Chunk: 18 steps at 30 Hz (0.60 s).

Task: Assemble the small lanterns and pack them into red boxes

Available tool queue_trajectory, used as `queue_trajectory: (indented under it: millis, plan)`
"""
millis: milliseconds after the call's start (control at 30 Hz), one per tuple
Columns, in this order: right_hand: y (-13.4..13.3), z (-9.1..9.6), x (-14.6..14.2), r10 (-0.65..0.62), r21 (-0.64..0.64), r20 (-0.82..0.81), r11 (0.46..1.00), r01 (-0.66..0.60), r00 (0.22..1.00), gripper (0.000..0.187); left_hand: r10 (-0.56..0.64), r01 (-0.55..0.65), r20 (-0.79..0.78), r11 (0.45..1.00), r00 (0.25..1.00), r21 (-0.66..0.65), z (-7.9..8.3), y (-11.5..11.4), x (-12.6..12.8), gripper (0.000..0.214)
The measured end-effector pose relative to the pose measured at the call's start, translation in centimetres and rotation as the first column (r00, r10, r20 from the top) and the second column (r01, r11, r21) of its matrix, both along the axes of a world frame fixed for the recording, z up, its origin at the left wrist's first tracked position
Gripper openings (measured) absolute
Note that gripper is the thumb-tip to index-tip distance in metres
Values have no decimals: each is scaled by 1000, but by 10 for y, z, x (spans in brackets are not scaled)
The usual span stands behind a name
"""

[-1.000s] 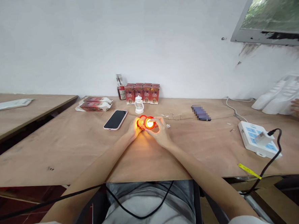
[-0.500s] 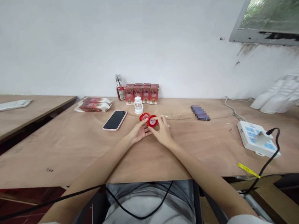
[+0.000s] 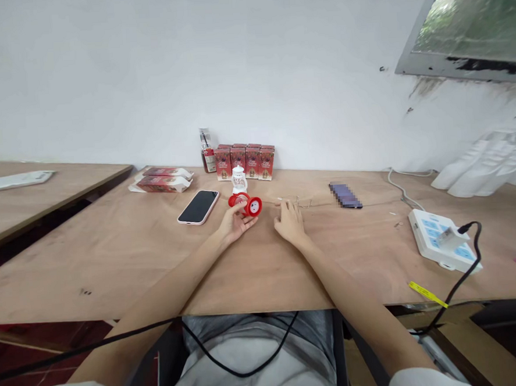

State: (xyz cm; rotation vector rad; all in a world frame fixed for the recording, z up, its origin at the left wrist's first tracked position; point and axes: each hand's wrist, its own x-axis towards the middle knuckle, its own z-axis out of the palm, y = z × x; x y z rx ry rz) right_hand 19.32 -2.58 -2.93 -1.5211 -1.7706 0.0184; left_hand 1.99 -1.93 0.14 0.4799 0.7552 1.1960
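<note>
My left hand [image 3: 236,222] is closed around a small red lantern [image 3: 241,201], tipped so that its round base with a whitish, dark-spotted middle faces me. Just behind it a white lantern of similar shape [image 3: 239,179] stands upright, its lower part hidden by the red one. My right hand [image 3: 290,221] is low over the table, fingers slightly apart and bent downward, with nothing visible in them. By its fingertips lie thin wire-like pieces [image 3: 304,203], too small to make out well.
Red patterned boxes [image 3: 245,162] stand against the wall beside a bottle [image 3: 208,155]. Two more packages [image 3: 161,181] lie left. A phone [image 3: 198,207] is near my left hand; another dark, pixelated phone-like object [image 3: 345,194] lies right. Farther right are a power strip [image 3: 444,240] and white packaging [image 3: 483,162].
The red lantern has moved left in my left hand, in front of the white one. My right hand has let go of its base and moved right, to the wire-like pieces.
</note>
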Motion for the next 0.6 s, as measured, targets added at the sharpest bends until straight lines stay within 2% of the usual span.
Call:
queue_trajectory:
  millis: [167,367,600]
  plan:
    - [3,-3,6,-14,-185,89,982,31,996,31,-34,34,8,999,999,-10,0,2,-5,17]
    - [6,-5,9,36,-148,258,989,2,966,24,-52,51,26,998,998,39,-4,4,-8,20]
    - [7,0,13,60,-202,177,979,-23,982,24,-28,28,34,999,999,27,3,-1,-5,22]
